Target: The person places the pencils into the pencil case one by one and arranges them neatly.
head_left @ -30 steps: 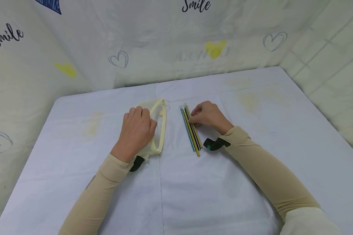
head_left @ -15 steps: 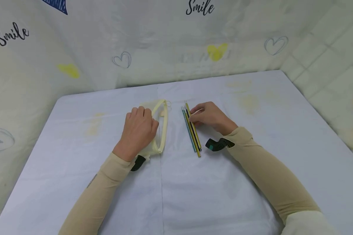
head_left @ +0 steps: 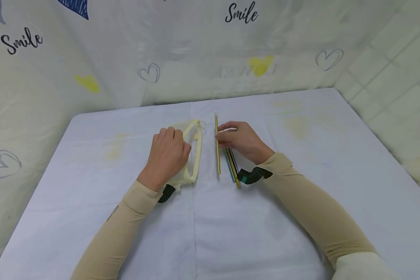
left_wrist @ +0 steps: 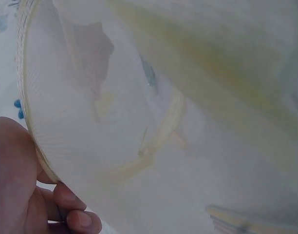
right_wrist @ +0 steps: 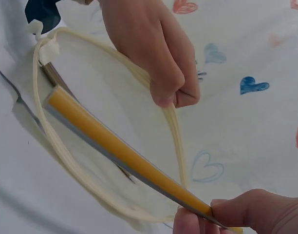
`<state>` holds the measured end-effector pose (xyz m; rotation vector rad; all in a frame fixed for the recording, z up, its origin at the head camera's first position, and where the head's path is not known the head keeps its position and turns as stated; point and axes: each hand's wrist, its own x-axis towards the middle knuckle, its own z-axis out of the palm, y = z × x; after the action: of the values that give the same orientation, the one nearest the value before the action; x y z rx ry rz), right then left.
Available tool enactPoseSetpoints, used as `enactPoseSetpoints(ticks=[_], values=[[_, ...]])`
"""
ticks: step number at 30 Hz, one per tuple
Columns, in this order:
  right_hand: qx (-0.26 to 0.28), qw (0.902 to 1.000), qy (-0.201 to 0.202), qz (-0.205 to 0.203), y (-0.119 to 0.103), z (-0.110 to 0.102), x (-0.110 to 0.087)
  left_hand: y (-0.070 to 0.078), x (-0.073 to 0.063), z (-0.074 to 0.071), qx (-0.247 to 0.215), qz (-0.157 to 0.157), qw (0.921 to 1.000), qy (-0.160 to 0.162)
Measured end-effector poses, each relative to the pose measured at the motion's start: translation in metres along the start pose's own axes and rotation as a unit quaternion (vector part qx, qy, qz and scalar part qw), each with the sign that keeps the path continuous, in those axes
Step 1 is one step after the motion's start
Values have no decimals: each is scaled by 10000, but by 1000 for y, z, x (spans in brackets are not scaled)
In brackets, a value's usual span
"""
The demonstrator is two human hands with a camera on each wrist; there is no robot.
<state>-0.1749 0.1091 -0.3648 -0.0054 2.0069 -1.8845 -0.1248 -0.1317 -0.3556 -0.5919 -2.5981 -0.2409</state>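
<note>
My left hand pinches the rim of a bag, which seems to hold its mouth wide. My right hand pinches a yellow pencil partway along, likely for balance, between the bag and the other pencils on the surface; that hand hides their far ends, and slim shapes seen through the bag are too blurred to identify.

Sheer pouch, prob. matt cloth
</note>
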Motion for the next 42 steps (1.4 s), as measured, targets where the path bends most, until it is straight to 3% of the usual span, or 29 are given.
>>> enactPoseSetpoints(ticks=[8,19,30,34,42], values=[[488,9988,79,32,-1,22,2,1,2,-3,49,-210,9990,-403],[995,9945,258,201,2,49,11,-1,0,-3,77,-166,9995,-257],[1031,9942,192,252,9,69,16,-2,2,-2,119,-286,9982,-512],[1026,9942,112,296,10,72,15,-1,2,-3,113,-245,9987,-443],[1039,9937,67,406,13,76,16,0,0,-1,99,-13,9999,-12]])
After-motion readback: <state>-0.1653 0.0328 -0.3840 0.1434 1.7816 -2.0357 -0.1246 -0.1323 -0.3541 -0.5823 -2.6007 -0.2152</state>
